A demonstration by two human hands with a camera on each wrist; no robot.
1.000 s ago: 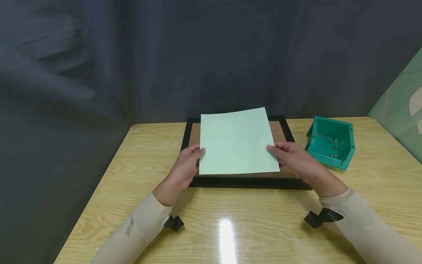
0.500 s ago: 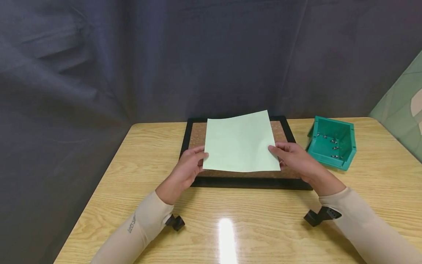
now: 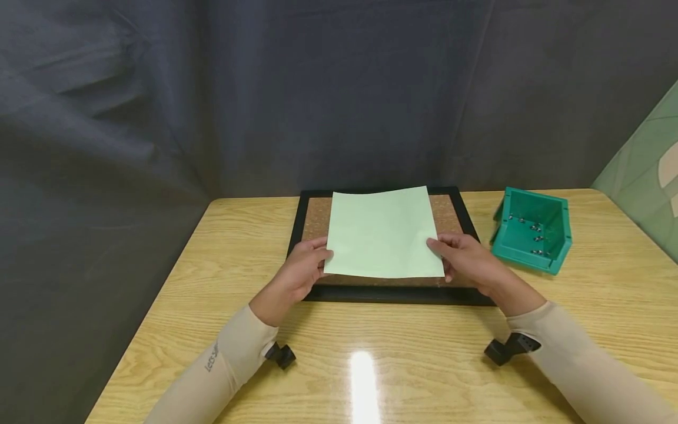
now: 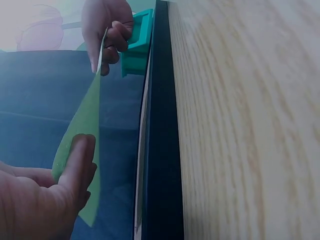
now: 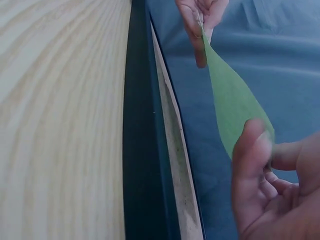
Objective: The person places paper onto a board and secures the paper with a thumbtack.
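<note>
Hands (image 3: 296, 274) (image 3: 466, 259) pinch paper (image 3: 382, 232) edges, lifted above corkboard (image 3: 450, 215).

Pale green paper (image 3: 382, 234), black-framed speckled brown corkboard (image 3: 453, 215), teal bin (image 3: 532, 237), light woodgrain table (image 3: 402, 347)

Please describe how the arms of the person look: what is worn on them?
Both arms wear long, close-fitting beige sleeves down to the wrists. The left sleeve bears small dark lettering, too small to read. A small black camera mount sits under each wrist. The hands are bare.

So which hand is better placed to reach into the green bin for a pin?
Probably the right hand: it pinches the paper edge nearest the green bin, while the left hand is across the cork board.
</note>
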